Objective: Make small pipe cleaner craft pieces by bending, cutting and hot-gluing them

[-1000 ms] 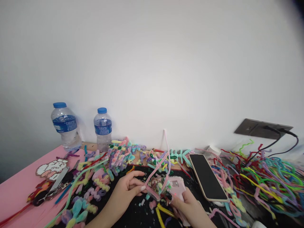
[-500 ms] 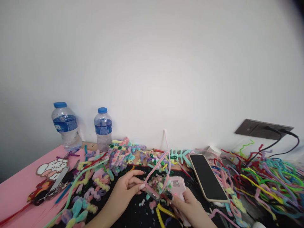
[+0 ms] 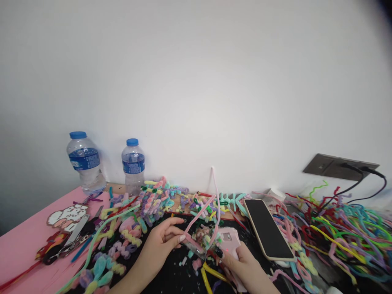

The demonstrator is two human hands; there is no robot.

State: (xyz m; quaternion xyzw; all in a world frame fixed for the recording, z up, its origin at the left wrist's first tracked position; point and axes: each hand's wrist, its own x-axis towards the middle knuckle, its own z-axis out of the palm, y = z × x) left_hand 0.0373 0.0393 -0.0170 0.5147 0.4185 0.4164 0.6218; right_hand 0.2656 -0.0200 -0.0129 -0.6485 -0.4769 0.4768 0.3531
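Note:
Thumb and fingers of my left hand (image 3: 165,241) pinch a pink pipe cleaner (image 3: 200,214). Bent into a loop, it rises toward the wall and comes back down beside the clear end of a trimmer. My right hand (image 3: 241,265) is wrapped around the pale pink electric trimmer (image 3: 229,239), which has a small window and a red light. Coloured fluff (image 3: 202,237) fills its clear chamber, near my left fingertips. Whether the pipe cleaner passes inside the chamber I cannot tell. Yellow pipe cleaner pieces (image 3: 206,279) lie below, on a black mat (image 3: 174,271) dotted with clippings.
A phone (image 3: 269,228) lies right of my right hand, before a tangle of pipe cleaners (image 3: 352,237). Finished fuzzy pieces (image 3: 154,200) crowd the back. Scissors (image 3: 75,234) rest on the pink surface (image 3: 27,241) at left. Two water bottles (image 3: 84,163) stand against the wall.
My left fingertips have shifted very slightly left and up along the clear chamber, still pinching the pink pipe cleaner. My right hand and the trimmer look nearly unmoved.

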